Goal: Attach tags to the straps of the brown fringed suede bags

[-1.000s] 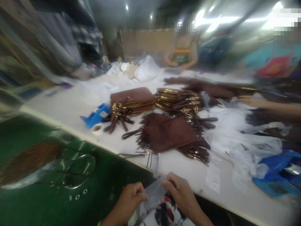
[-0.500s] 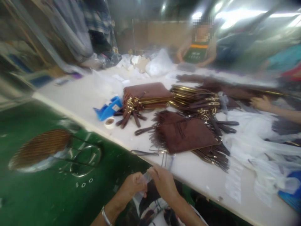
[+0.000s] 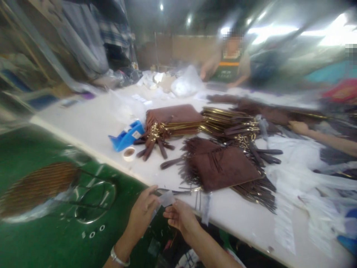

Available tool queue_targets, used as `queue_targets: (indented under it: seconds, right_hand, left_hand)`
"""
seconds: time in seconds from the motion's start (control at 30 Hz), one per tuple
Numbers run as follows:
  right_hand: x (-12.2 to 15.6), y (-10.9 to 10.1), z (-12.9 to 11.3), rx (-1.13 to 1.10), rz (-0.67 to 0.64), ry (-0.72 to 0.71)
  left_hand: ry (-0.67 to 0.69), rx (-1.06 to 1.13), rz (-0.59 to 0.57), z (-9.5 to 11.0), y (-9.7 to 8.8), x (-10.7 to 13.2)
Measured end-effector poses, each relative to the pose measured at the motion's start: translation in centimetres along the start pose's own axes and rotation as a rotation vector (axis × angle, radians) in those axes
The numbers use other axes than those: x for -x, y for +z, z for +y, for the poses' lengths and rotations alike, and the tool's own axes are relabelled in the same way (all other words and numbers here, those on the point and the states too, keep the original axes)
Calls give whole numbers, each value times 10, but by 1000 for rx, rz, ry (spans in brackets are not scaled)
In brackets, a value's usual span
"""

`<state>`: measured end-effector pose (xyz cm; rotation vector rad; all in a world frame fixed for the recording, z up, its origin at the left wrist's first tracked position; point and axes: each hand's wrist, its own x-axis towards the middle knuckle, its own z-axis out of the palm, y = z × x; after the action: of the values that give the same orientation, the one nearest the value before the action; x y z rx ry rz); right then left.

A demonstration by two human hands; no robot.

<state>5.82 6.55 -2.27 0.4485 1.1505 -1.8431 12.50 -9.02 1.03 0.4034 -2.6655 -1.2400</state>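
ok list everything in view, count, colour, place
fringed pouches: uncountable, brown, mid-table
tape dispenser: one, blue, left of pouches
tape roll: one, white, beside dispenser
table: one, white, centre
plastic bags: count unclear, white, table's right
stool: one, brown seat, left floor
rings: two, white, green floor
co-worker: one, green apron, across table
other person's arm: one, bare, table's right
clear plastic piece: one, between grips
bracelet: one, silver, left wrist
left grip, right grip: two, bare, lower centre
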Motion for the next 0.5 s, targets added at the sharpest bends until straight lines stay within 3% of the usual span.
queue_targets:
  seconds: [0.1, 0.2, 0.33, 0.5]
  right_hand:
    - [0, -16, 0, 28, 23, 12]
    - [11, -39, -5, 70, 36, 7]
    - [31, -60, -14, 121, 46, -37]
    - [40, -54, -17, 171, -33, -29]
  left_hand:
    - [285, -353, -83, 4, 22, -23]
    - [389, -500, -92, 7, 30, -26]
    - [405, -474, -173, 26, 20, 4]
    - [354, -258, -350, 54, 31, 52]
